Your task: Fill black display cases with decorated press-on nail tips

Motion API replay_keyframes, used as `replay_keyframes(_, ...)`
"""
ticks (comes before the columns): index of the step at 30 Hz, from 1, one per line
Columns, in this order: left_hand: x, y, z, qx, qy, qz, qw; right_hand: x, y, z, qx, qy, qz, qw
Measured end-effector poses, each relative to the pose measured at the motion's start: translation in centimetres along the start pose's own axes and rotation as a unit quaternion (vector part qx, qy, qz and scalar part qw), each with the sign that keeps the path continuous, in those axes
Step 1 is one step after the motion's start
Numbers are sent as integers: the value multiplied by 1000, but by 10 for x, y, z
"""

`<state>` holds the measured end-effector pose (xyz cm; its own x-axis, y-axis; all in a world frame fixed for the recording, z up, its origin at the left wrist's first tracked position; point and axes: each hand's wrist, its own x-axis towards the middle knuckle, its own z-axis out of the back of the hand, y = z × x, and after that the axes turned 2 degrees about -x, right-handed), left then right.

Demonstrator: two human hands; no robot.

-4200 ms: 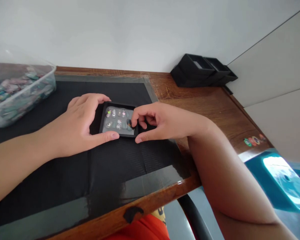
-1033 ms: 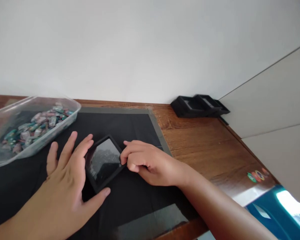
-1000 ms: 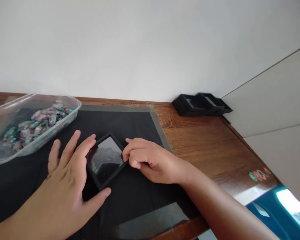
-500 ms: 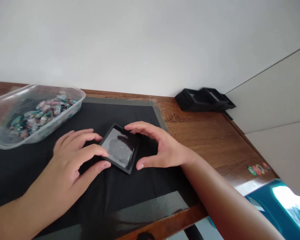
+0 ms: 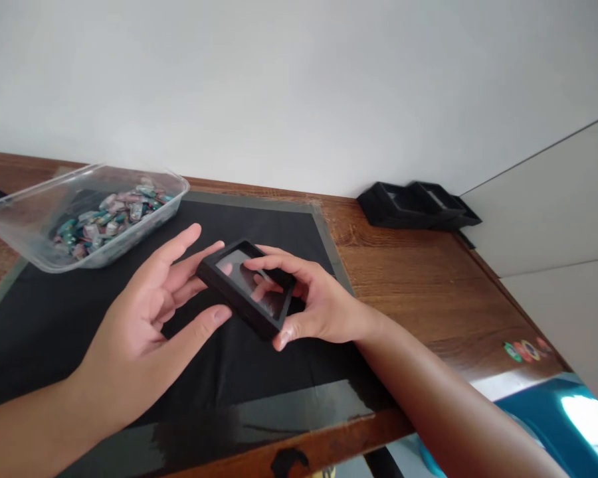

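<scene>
A small black square box (image 5: 239,292) with a clear window is lifted off the black mat (image 5: 279,226) and tilted. My right hand (image 5: 313,305) grips its right side, fingers curled over the top and behind the window, thumb under the near corner. My left hand (image 5: 149,318) cups the box's left side, fingers spread underneath and the thumb touching its near edge. Through the window I see only fingers and reflections.
A clear plastic tub (image 5: 24,219) of several small colourful pieces stands at the back left on the wooden table (image 5: 418,285). Empty black trays (image 5: 418,206) are stacked at the back right by the wall. A teal object (image 5: 568,425) lies below the table's right edge.
The box lay flat on the mat with both hands around it; now it is raised and tilted between both hands. The view has shifted slightly left.
</scene>
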<state>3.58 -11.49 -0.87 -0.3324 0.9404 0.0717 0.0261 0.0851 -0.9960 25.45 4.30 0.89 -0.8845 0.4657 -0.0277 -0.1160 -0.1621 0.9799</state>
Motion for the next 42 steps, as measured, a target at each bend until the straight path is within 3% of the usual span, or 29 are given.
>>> replay_keyframes(8,18,8,11,19,8,7,1000,3,-12,-5,95,15,67,993)
replay_keyframes(13,26,3,13,38,17,-14,999,2,-13,-9,128,27,71,989)
replay_keyframes(17,28,-5,12,25,6,-7,1000,2,-7,-8,53,23,88,994)
replay_keyframes(21,32,-10,12,54,6,3,999,3,2,-10,-55,8,185,981)
replay_keyframes(25,34,-2,11,50,46,23,997,1,11,-18,-87,-18,231,969)
replay_keyframes(28,29,8,13,55,29,27,998,-1,17,-23,-92,-49,267,958)
replay_keyframes(32,17,12,13,166,4,-72,983,-4,24,-26,-94,-126,228,961)
replay_keyframes(35,6,3,8,264,62,-173,947,-5,28,-28,-130,-151,174,964)
replay_keyframes(38,0,-7,0,278,123,-232,924,-5,31,-30,-156,-117,177,965)
replay_keyframes(42,3,-16,-7,293,123,-249,915,-5,31,-33,-177,-48,195,964)
